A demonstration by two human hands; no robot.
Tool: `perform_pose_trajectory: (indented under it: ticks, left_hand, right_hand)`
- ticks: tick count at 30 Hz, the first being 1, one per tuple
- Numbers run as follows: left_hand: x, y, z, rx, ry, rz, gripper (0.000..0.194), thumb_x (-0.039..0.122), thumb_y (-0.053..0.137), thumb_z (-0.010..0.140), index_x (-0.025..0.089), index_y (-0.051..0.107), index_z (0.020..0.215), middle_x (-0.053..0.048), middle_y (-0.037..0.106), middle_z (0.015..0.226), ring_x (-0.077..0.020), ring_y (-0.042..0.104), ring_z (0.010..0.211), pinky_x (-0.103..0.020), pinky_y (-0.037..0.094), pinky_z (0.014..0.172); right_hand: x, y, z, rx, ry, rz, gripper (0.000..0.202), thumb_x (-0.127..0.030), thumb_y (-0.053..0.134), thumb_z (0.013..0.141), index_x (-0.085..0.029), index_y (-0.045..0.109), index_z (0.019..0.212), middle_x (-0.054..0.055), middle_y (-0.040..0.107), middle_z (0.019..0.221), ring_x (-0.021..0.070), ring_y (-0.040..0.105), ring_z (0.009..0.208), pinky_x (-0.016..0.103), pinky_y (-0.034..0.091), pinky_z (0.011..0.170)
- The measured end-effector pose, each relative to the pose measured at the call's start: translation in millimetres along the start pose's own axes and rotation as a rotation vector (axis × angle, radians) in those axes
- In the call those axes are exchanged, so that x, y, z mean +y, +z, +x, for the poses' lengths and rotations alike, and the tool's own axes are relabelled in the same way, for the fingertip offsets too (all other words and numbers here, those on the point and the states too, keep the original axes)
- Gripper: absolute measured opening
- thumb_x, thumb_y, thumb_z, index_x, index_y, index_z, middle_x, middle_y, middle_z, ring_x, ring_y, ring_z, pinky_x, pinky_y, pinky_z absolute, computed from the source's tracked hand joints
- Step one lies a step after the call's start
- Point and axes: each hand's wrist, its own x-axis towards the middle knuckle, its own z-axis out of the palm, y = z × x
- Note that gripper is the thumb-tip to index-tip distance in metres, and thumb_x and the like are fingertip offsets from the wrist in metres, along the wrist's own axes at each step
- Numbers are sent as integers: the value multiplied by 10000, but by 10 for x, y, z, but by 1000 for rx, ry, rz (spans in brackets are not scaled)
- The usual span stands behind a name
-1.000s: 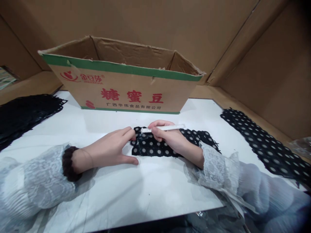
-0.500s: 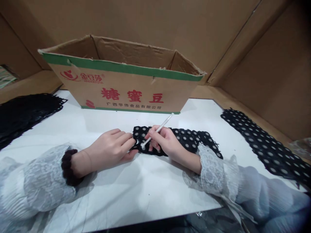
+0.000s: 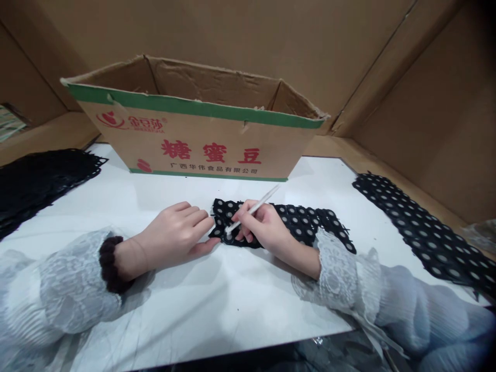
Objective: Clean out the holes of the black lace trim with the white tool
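Observation:
A black sheet of joined rings with pale round centres (image 3: 310,222) lies on the white board in front of me. My right hand (image 3: 263,222) is closed around a thin white stick (image 3: 260,202), whose lower tip rests on the sheet near its left end. Beside that left end is my left hand (image 3: 180,232), its thumb near the sheet's lower left corner and its fingers curled but apart from the thumb. Nothing shows between them.
An open cardboard box (image 3: 209,139) with a green rim stands behind the hands. Black stringy pieces (image 3: 42,181) are heaped at the left. Another black dotted sheet (image 3: 414,227) lies at the right. Cardboard walls (image 3: 434,113) surround the white board (image 3: 232,310).
My left fingers have drawn back slightly from the sheet's left end and parted from the thumb, uncovering more of its edge. The white stick has shifted slightly.

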Motion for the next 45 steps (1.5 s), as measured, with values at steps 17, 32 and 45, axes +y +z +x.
perform_pose_trajectory:
  ticks: [17,32,45]
  left_hand:
    - [223,-108,-24,-50,-251,-399,169,120,425,770,139,533,897,-56,560,780,-178,522,746,-305,431,694]
    - [184,-43,1,59,-71,42,188,109,426,790,155,475,615,-19,469,585,-160,454,579,-316,393,614]
    - [146,-38,46,139,-13,65,215,110,424,788,165,465,584,-11,444,545,-152,424,546,-301,374,593]
  right_hand:
    - [-52,13,-6,18,31,8,98,-225,495,767,-155,531,709,-66,469,454,63,493,403,196,433,436]
    - [-23,23,28,58,4,2,158,-238,521,777,-201,373,734,-80,503,454,68,494,388,187,408,400]
    - [-16,35,57,79,15,83,267,-368,543,800,-209,338,735,-83,511,464,57,462,364,182,368,380]
